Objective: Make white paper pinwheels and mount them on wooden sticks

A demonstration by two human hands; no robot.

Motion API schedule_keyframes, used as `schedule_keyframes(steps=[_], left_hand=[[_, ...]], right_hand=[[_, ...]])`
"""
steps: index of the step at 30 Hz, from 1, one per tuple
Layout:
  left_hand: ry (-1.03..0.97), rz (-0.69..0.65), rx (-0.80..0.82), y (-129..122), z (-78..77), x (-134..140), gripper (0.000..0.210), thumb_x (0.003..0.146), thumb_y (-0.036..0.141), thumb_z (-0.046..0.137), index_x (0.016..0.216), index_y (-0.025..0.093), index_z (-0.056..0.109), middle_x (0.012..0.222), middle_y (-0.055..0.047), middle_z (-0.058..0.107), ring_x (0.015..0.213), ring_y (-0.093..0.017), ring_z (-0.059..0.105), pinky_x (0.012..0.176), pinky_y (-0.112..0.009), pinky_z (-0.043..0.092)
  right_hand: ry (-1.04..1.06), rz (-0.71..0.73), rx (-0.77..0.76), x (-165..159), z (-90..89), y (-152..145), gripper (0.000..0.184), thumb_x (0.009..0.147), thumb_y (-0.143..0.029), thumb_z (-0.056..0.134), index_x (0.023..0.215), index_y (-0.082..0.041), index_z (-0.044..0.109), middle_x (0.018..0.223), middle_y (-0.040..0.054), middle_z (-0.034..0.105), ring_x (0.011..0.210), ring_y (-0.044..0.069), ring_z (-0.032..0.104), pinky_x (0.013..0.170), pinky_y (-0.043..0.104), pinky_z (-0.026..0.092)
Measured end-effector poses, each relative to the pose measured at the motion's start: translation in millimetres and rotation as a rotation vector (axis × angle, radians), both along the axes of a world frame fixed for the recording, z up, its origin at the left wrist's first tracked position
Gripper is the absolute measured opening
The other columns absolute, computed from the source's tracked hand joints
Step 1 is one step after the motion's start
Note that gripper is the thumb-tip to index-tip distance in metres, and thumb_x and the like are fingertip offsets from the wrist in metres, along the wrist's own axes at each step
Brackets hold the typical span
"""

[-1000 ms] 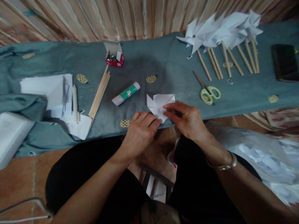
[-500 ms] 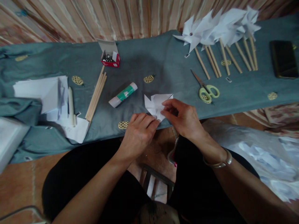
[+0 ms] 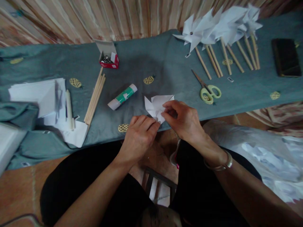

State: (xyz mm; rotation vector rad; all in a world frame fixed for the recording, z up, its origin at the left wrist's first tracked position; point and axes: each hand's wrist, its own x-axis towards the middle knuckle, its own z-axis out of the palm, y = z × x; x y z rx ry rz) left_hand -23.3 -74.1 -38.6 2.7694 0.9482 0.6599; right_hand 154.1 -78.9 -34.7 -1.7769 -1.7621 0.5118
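A white paper pinwheel, its points partly folded, lies at the near edge of the cloth-covered table between my hands. My left hand pinches its lower edge, fingers closed. From the right, my right hand holds a fold of the paper between thumb and fingers near the centre. Part of the paper is hidden behind my fingers. Left of it lies a glue stick with a green label. Green-handled scissors rest to the right.
Finished pinwheels on sticks lie at the back right, beside a dark phone. A red box of metal pins, wooden sticks, paper sheets and a white candle-like stick are on the left. A plastic bag stands at lower right.
The view has shifted slightly, so the table things appear a little further left. Both hands stay on the paper pinwheel, with only slight finger movement.
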Motion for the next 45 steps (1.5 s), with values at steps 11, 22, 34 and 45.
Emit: schedule_keyframes(steps=[11,22,34,45], left_hand=[[0.006,0.003,-0.003,-0.5,1.1,0.7,0.016,0.092,0.016,0.051,0.099,0.013,0.065,0.093,-0.007,0.07,0.084,-0.021,0.059,0.071,-0.035,0.042],[0.014,-0.001,-0.019,-0.8,0.5,-0.3,0.017,0.092,0.016,0.05,0.101,0.014,0.065,0.094,-0.008,0.069,0.086,-0.021,0.058,0.072,-0.036,0.042],[0.013,0.008,-0.021,-0.4,2.1,0.7,0.017,0.092,0.017,0.05,0.099,0.013,0.065,0.092,-0.007,0.07,0.084,-0.021,0.059,0.071,-0.035,0.042],[-0.006,0.008,-0.044,-1.3,2.1,0.3,0.016,0.09,0.015,0.052,0.099,0.013,0.065,0.095,-0.008,0.07,0.085,-0.021,0.06,0.071,-0.036,0.042]], right_hand=[[-0.074,0.011,0.036,-0.1,-0.4,-0.5,0.015,0.078,-0.017,0.061,0.093,-0.018,0.066,0.076,0.0024,0.068,0.072,0.018,0.059,0.071,0.031,0.046],[-0.108,0.118,0.107,1.1,-1.3,-3.2,0.011,0.086,-0.02,0.056,0.087,-0.021,0.067,0.094,0.0068,0.068,0.094,0.025,0.058,0.086,0.04,0.045],[-0.235,0.187,0.133,1.9,-5.0,-7.4,0.024,0.092,-0.018,0.048,0.086,-0.017,0.071,0.108,0.0106,0.067,0.098,0.026,0.057,0.086,0.04,0.046],[-0.407,0.272,0.144,-5.7,-6.6,-20.7,0.031,0.089,-0.013,0.042,0.113,-0.01,0.062,0.12,0.0161,0.061,0.103,0.03,0.05,0.084,0.044,0.043]])
